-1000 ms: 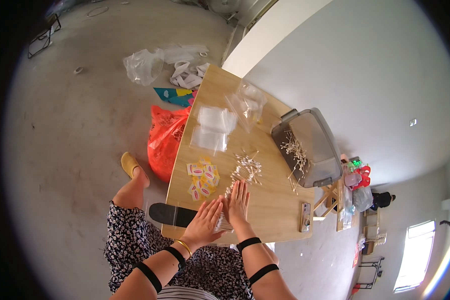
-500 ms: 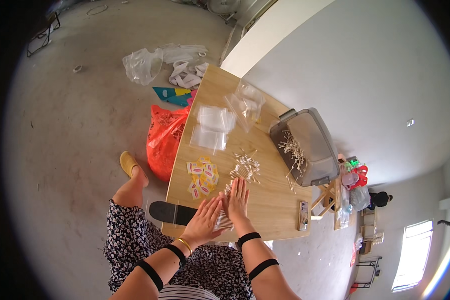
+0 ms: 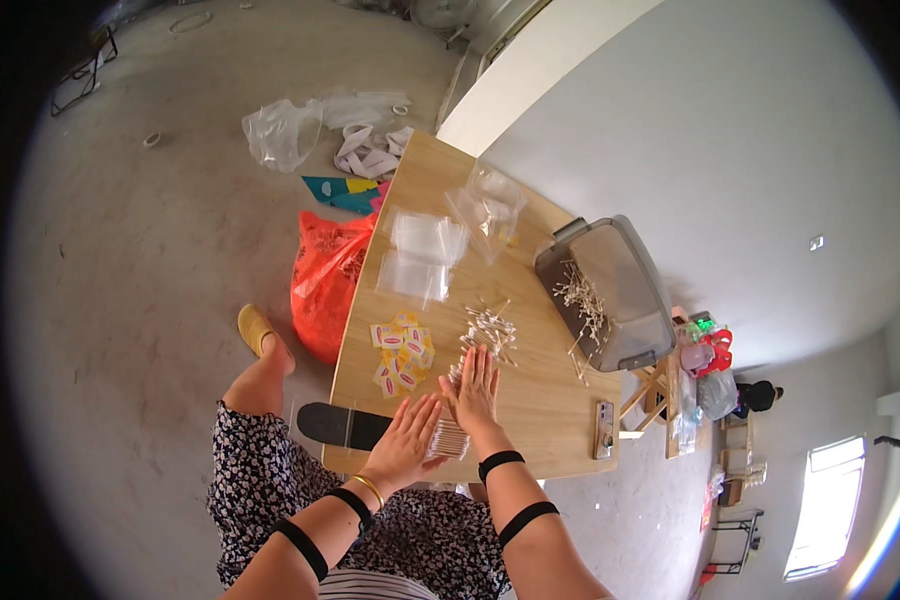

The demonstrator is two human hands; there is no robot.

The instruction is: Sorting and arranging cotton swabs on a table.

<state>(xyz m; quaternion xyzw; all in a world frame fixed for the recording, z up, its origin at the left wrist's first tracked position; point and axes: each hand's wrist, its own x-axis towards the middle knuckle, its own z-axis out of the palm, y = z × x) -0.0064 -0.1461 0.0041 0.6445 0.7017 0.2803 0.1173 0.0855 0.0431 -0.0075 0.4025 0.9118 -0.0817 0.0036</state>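
Note:
A neat row of cotton swabs (image 3: 451,440) lies side by side near the table's front edge, between my two hands. My left hand (image 3: 404,441) lies along the row's left side, fingers stretched out. On the other side, my right hand (image 3: 476,397) is also held flat with straight fingers, just beyond the row. Its fingertips reach toward a loose pile of cotton swabs (image 3: 488,328). Part of the swabs is hidden behind the hands. Left of the pile, small yellow and white printed packets (image 3: 403,357) are scattered. A black strip (image 3: 345,426) sticks out past the table edge beside my left hand.
Clear plastic bags (image 3: 422,250) lie farther back on the wooden table (image 3: 535,420). A grey translucent bin (image 3: 640,300) holding more swabs stands tilted at the right, with a phone (image 3: 604,430) nearer me. A red bag (image 3: 322,290) sits on the floor at the left.
My right hand has shifted slightly away from me, and its fingers have come a little apart from the left hand. The left hand stays almost in place beside the swabs.

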